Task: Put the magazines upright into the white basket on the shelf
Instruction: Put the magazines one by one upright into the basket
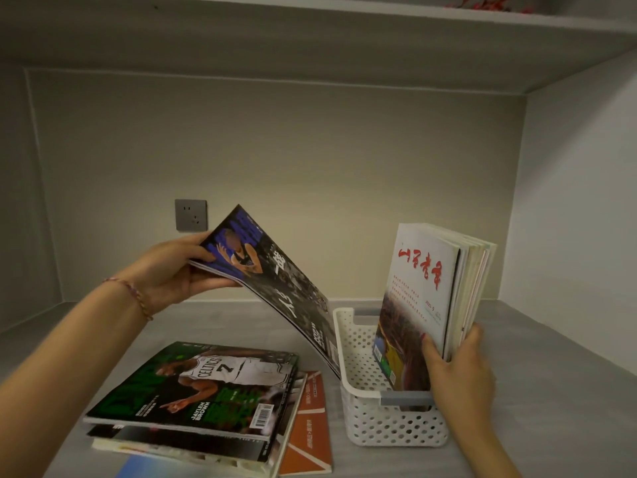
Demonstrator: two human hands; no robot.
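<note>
A white perforated basket [386, 422] stands on the grey shelf at the right of centre. Several magazines [431, 288] stand upright against its right side, the front one white with red characters. My right hand [462, 370] grips their near edge and holds them up. My left hand [172, 270] holds a dark basketball magazine [275, 281] by its top corner. It hangs tilted, with its lower corner at the basket's left rim. A flat stack of magazines [200, 398] lies left of the basket, topped by a green Celtics cover.
An orange booklet [310, 426] sticks out from under the stack, close to the basket. A grey wall socket [191, 215] sits on the back wall behind my left hand. The shelf niche has walls left and right and another shelf board overhead.
</note>
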